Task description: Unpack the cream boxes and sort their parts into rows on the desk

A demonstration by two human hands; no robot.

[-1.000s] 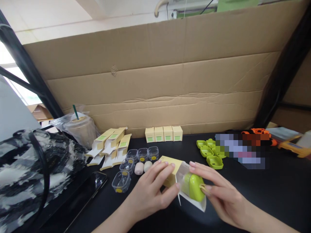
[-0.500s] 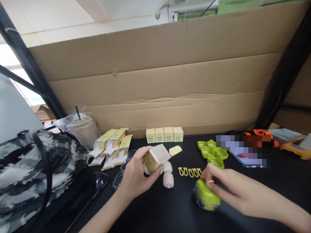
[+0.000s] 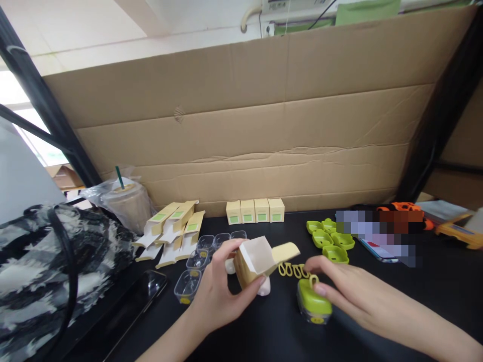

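My left hand [image 3: 221, 289] is wrapped round a small open yellow carton [image 3: 253, 260], its flaps up and its mouth turned to the right. My right hand [image 3: 339, 286] pinches a yellow loop on top of a clear case with a green lid [image 3: 313, 300] that rests on the black table [image 3: 433, 296]. A row of yellow loops [image 3: 292, 270] lies between the carton and the case. A pale pink puff [image 3: 264, 286] peeks out under the carton.
Flat yellow cartons [image 3: 175, 229] and several clear cases [image 3: 206, 251] lie at the left. A row of closed small boxes [image 3: 254, 210] stands by the cardboard wall [image 3: 264, 141]. Green lids [image 3: 330, 239] sit to the right, a phone [image 3: 145, 291], a bag [image 3: 49, 261] and a wrapped drink cup [image 3: 126, 201] at far left.
The green-lidded case came out of the carton and was set on the table. My left hand lifted the carton clear, then shifted it right toward the case. My right hand stays on the lid.
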